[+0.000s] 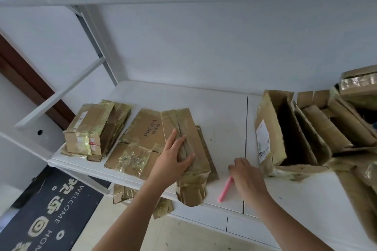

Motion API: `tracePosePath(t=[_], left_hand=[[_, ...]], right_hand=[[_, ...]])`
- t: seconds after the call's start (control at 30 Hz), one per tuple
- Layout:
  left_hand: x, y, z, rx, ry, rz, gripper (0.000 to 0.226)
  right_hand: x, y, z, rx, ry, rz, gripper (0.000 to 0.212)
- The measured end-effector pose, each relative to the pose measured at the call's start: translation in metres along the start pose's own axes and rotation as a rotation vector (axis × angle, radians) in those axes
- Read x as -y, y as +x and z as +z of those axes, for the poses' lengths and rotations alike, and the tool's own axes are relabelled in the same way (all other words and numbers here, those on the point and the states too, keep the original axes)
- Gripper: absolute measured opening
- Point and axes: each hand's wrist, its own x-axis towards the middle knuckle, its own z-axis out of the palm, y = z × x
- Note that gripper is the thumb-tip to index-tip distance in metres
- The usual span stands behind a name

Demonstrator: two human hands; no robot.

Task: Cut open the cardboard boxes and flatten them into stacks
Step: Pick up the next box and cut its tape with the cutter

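Pressing flattened cardboard [191,149] overhanging the worktop [224,120] edge, left hand [173,161] splayed flat.
Right hand [247,177] hides the pink cutter's [225,189] tip; grip unclear.

Left hand [171,162] flat on flattened box [191,149], right hand [245,177] over pink cutter [225,189]

1. I take this for a home entryway: a dark doormat [51,210] reading "WELCOME HOME" lies on the pale floor.
2. A brown door frame [26,85] runs beside white walls.
3. I work at a white folding table [222,112] under a white shelf frame [61,91], possibly a bunk; the view is skewed.
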Motion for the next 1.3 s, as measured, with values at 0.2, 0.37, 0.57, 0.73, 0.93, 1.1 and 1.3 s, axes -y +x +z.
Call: tracePosePath(t=[0.2,0.37,0.57,0.73,0.93,1.1,1.3], left_hand=[[-0.011,-0.009,0.016,0.046,-0.022,0.056,0.074],[-0.017,-0.012,0.027,0.055,-0.048,0.127,0.06],[-0.026,0.005,0.014,0.011,0.25,0.16,0.085],[-0.015,0.019,0.003,0.144,0.162,0.078,0.115],[-0.004,0.023,-0.007,0.247,-0.016,0.085,0.116],[0.0,0.022,-0.011,0.308,-0.042,0.097,0.119],[0.0,0.021,-0.012,0.314,-0.08,0.092,0.118]], right_hand=[[-0.016,0.017,-0.043,-0.346,0.095,0.0,0.033],[0.003,0.038,-0.094,-0.691,0.792,0.028,0.005],[0.042,0.08,-0.091,-0.322,1.599,0.172,0.008],[0.054,0.092,-0.074,-0.394,1.508,0.172,0.02],[0.058,0.1,-0.063,-0.473,1.337,0.075,0.014],[0.062,0.106,-0.056,-0.52,1.19,-0.012,0.013],[0.064,0.111,-0.052,-0.53,1.07,-0.04,0.013]])
